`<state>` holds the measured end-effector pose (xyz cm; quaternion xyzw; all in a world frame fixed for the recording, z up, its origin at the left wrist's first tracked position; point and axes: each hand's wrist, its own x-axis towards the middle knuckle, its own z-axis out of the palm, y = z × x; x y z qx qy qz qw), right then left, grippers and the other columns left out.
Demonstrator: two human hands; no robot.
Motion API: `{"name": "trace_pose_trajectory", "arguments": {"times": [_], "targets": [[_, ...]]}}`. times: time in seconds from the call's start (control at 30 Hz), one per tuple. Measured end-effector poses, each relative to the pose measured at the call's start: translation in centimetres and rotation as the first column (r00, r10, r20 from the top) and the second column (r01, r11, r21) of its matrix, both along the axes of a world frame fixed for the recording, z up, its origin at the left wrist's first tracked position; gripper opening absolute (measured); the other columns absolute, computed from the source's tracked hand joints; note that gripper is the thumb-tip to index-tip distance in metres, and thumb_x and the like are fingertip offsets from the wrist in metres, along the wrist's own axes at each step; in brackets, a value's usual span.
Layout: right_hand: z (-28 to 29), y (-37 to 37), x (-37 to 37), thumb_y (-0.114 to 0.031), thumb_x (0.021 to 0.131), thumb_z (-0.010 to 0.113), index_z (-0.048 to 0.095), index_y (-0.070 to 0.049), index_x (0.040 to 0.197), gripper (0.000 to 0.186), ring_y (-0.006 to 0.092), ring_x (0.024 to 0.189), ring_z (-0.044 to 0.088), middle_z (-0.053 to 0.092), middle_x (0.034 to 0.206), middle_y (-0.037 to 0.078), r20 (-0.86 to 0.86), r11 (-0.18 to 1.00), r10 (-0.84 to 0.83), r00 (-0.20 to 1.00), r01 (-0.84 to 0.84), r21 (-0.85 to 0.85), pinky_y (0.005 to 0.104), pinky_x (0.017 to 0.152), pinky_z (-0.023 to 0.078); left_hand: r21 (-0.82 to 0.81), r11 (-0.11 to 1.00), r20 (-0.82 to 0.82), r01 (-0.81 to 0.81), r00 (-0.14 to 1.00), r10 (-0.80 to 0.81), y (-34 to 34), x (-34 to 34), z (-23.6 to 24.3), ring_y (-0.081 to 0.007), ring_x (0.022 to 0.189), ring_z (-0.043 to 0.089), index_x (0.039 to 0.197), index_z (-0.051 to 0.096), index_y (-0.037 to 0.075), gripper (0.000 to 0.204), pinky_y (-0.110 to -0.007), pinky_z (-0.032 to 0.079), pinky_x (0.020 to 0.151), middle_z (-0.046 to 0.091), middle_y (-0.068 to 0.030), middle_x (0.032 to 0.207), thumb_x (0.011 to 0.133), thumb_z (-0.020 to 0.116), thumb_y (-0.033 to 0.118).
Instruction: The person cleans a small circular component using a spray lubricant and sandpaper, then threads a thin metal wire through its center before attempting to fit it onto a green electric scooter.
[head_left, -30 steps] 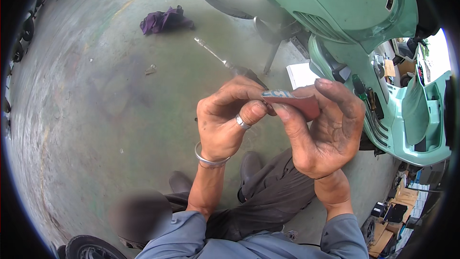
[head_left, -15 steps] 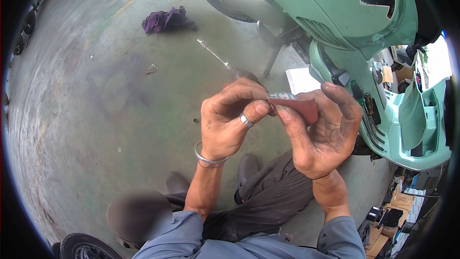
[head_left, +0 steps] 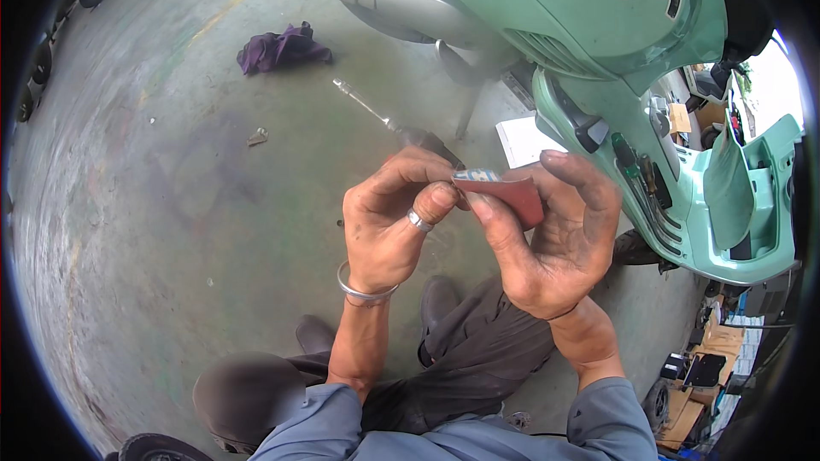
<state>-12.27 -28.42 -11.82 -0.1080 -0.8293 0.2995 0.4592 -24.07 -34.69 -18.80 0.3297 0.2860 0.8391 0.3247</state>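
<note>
Left of the green scooter [head_left: 572,17], on the floor, crumpled purple cloth [head_left: 282,49], then long-shafted tool [head_left: 414,135]. Left of the scooter's footboard [head_left: 670,235], left hand [head_left: 389,218], thumb and forefinger clamped on one end of curved red sheet [head_left: 517,196]; right hand [head_left: 559,243], thumb and fingers clamped farther along, one finger raised clear. On the footboard, green-handled tool [head_left: 624,150]. At the scooter's right end, moulded open compartment [head_left: 756,271], contents too small to tell.

brick red and blue-on-white print are being shown by the sheet [head_left: 512,195]. mint green is being displayed by the scooter [head_left: 547,4], purple by the cloth [head_left: 282,50].
</note>
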Motion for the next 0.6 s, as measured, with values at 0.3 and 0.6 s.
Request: {"name": "trace_pose_trajectory", "arguments": {"times": [0.3,0.6], "targets": [[0.0,0.0,-0.4,0.014,0.075,0.069,0.038,0.011,0.122,0.056,0.0268,0.084,0.068,0.050,0.119,0.019,-0.007,1.000,-0.018,1.000,0.018,0.005,0.0296,0.069,0.059,-0.007,1.000,0.024,0.030,0.999,-0.029,0.0,0.2,0.1,-0.0161,0.080,0.060,0.093,0.063,-0.006,0.015,-0.029,0.051,0.070,0.062,-0.0099,0.088,0.087,0.067,0.008],[0.4,-0.5,-1.0,0.014,0.078,0.064,0.034,0.006,0.124,0.056,0.0214,0.081,0.065,0.059,0.098,0.019,0.008,0.984,-0.063,0.998,0.063,-0.166,0.0274,0.071,0.054,-0.061,0.998,-0.045,-0.014,0.999,0.011,0.0,0.6,0.4,-0.0154,0.076,0.058,0.089,0.064,-0.005,0.016,-0.028,0.048,0.068,0.061,-0.0083,0.084,0.089,0.065,0.011]]}}
